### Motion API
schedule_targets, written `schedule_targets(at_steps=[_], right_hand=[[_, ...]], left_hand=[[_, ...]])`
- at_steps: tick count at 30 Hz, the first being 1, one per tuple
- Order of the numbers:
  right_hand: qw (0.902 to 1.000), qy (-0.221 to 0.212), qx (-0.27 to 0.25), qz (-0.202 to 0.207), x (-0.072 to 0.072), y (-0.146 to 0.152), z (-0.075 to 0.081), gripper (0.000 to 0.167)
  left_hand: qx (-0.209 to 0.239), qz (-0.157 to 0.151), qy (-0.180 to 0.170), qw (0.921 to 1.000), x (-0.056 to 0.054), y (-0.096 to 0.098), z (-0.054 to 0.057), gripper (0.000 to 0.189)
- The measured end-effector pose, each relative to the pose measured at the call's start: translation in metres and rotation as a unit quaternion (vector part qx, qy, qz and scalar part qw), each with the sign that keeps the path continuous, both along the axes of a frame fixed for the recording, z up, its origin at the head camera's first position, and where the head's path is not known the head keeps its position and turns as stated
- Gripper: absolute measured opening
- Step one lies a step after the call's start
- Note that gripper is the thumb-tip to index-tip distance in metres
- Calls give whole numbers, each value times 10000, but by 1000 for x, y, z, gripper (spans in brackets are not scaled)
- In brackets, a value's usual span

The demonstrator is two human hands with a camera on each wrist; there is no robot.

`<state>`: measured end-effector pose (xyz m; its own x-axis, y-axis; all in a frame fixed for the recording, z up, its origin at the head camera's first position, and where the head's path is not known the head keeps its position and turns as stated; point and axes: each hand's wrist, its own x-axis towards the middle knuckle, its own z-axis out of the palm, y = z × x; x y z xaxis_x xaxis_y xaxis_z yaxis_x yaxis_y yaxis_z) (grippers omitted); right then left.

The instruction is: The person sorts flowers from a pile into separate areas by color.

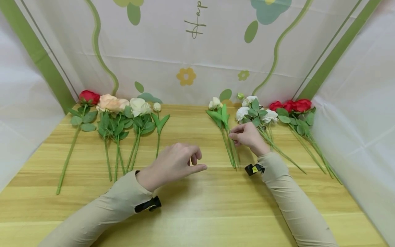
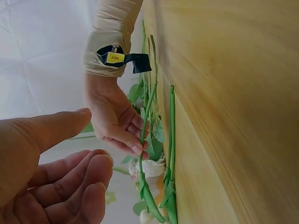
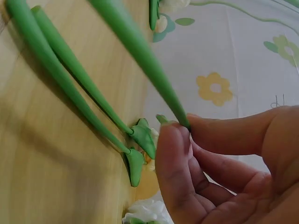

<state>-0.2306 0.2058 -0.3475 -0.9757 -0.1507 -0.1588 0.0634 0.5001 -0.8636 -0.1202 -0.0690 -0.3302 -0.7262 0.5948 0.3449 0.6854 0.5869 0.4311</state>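
Between thumb and fingertips, my right hand (image 1: 249,138) pinches the green stem of a white tulip (image 2: 149,201). In the left wrist view that stem stands off the tabletop, tilted. Two more tulips (image 3: 84,86) lie side by side on the wood just beside it, their buds toward the back. My left hand (image 1: 172,164) hovers over the middle of the table, thumb stretched out and fingers loosely bent, holding nothing. A single white tulip (image 1: 158,125) lies beyond it to the left. Close to the right hand are white flowers (image 1: 254,111) with leafy stems.
Along the left back lie a red rose (image 1: 89,97), peach roses (image 1: 110,103) and a cream rose (image 1: 140,107). Red roses (image 1: 300,105) rest at the far right. A printed cloth backdrop (image 1: 154,44) rises behind the wooden table (image 1: 210,212); white sheets flank both sides.
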Motion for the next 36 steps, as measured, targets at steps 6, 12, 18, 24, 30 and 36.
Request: schedule_targets(at_steps=[6,12,18,24,30,36], right_hand=[[9992,161,226,-297,-4,-4,-5,19],[9962,456,710,-233,-7,-5,-11,20],[9921,671,1043,-179,-10,-7,-14,19],[9875,753,1385,-83,-10,-8,-14,20],[9858,744,1504,94,-11,-8,-16,22],[9860,649,1524,193,-10,-8,-16,25]], left_hand=[[-131,20,-6,9999,0,0,0,24],[-214,12,-90,9997,1,0,1,23],[-381,43,-118,9992,2,1,1,21],[-474,68,-207,9986,3,0,0,20],[-552,66,-238,9982,2,0,0,21],[-611,47,-323,9976,2,1,-1,22]])
